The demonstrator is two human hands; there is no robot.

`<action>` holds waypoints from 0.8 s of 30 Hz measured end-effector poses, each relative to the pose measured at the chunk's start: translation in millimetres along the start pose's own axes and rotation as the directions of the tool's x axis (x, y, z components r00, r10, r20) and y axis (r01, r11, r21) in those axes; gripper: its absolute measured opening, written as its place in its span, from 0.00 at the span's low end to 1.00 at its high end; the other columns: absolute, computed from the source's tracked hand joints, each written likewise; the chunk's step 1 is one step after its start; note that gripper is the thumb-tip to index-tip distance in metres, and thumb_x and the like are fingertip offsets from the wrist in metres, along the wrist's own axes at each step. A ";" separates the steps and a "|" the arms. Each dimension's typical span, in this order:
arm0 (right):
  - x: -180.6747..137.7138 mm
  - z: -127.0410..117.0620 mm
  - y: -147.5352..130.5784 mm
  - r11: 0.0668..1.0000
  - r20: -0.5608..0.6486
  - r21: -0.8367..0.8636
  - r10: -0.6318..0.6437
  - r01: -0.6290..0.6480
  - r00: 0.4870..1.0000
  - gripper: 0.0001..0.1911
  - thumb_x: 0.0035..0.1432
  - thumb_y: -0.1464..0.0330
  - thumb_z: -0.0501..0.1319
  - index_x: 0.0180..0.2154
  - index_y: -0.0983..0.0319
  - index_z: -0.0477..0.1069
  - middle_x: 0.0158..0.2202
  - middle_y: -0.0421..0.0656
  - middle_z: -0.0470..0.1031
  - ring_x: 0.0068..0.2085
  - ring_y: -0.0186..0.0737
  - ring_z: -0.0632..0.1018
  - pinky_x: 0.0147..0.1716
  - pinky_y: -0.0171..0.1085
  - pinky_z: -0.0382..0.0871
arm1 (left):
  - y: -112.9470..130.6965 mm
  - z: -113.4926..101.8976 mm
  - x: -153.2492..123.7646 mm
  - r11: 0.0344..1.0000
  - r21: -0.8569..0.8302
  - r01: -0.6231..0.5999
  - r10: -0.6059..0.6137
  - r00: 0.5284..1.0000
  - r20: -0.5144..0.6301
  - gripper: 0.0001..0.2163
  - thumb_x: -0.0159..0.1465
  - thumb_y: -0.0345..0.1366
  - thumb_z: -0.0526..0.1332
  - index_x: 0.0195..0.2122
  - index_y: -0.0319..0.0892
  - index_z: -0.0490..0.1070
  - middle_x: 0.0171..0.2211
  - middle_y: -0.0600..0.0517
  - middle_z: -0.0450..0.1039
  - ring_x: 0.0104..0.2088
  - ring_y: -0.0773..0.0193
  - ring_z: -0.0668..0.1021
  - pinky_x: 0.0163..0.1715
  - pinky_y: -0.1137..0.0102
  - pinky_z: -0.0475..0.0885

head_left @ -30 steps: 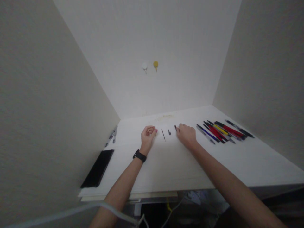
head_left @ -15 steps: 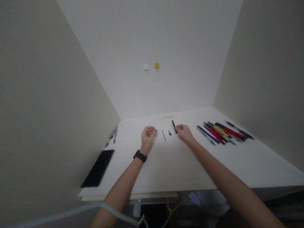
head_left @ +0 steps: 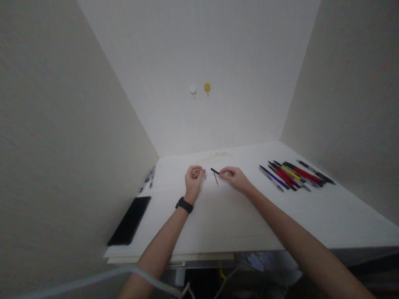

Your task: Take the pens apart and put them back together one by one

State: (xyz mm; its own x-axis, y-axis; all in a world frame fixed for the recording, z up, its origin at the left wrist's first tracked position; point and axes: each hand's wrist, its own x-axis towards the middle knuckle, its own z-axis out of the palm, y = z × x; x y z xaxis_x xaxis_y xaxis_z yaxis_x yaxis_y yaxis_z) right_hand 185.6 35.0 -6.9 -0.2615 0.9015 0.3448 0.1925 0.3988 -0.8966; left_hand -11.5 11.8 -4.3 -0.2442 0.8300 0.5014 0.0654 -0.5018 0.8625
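Note:
My right hand point(head_left: 236, 178) pinches a black pen barrel point(head_left: 214, 170) between thumb and fingertips, its free end pointing left toward my other hand. Just beneath the barrel a thin dark pen refill point(head_left: 216, 180) lies on the white table point(head_left: 224, 220). My left hand point(head_left: 193, 179), with a black watch point(head_left: 184, 205) on its wrist, has its fingers curled and thumb and index pressed together. A tiny piece seems to show at those fingertips, too small to make out. The two hands are apart.
Several black, red, blue and yellow pens point(head_left: 288, 172) lie in a group on the right. A black tablet-like slab point(head_left: 129, 221) and a few clear pens point(head_left: 147, 180) are by the left wall. Two hooks point(head_left: 207, 87) are on the back wall. A pale cable point(head_left: 124, 269) crosses the bottom.
My right hand has moved left with the pen barrel, which has tilted from near upright to more level, over the refill. The small black piece on the table is now hidden. My left hand stays put.

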 end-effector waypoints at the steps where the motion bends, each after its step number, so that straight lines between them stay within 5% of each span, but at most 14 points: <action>1: -0.5 0.1 -0.5 1.000 0.004 -0.020 -0.009 0.009 1.000 0.14 0.50 0.58 0.64 0.31 0.63 0.77 0.17 0.35 0.62 0.21 0.31 0.59 0.23 0.33 0.51 | 0.3 0.1 -0.1 1.000 0.002 0.001 -0.001 1.000 -0.003 0.12 0.55 0.40 0.68 0.36 0.41 0.68 0.29 0.53 0.72 0.31 0.68 0.75 0.31 0.74 0.68; 15: 1.3 -0.5 1.2 0.984 0.009 -0.140 -0.110 0.110 0.994 0.12 0.52 0.60 0.63 0.32 0.62 0.79 0.25 0.41 0.73 0.27 0.34 0.64 0.28 0.35 0.55 | -0.4 1.4 -0.4 0.999 0.038 0.005 -0.007 0.999 0.034 0.11 0.55 0.39 0.68 0.35 0.41 0.69 0.29 0.52 0.73 0.30 0.68 0.74 0.29 0.74 0.66; 24: 0.8 0.1 -0.7 0.990 0.007 -0.118 -0.081 0.081 0.997 0.13 0.52 0.59 0.63 0.32 0.62 0.79 0.25 0.41 0.74 0.28 0.35 0.67 0.29 0.35 0.57 | 3.0 0.6 -2.6 0.968 0.246 -0.054 0.031 0.995 0.093 0.09 0.57 0.42 0.65 0.33 0.41 0.74 0.26 0.54 0.69 0.26 0.68 0.68 0.29 0.73 0.62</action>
State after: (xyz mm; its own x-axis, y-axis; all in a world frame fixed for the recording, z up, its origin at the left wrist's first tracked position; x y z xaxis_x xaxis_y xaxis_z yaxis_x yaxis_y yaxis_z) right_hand 185.2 35.4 -6.1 -0.2824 0.8653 0.4141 0.2808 0.4873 -0.8268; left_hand -10.1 8.3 -2.9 -0.1508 0.8330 0.5324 0.3142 -0.4703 0.8247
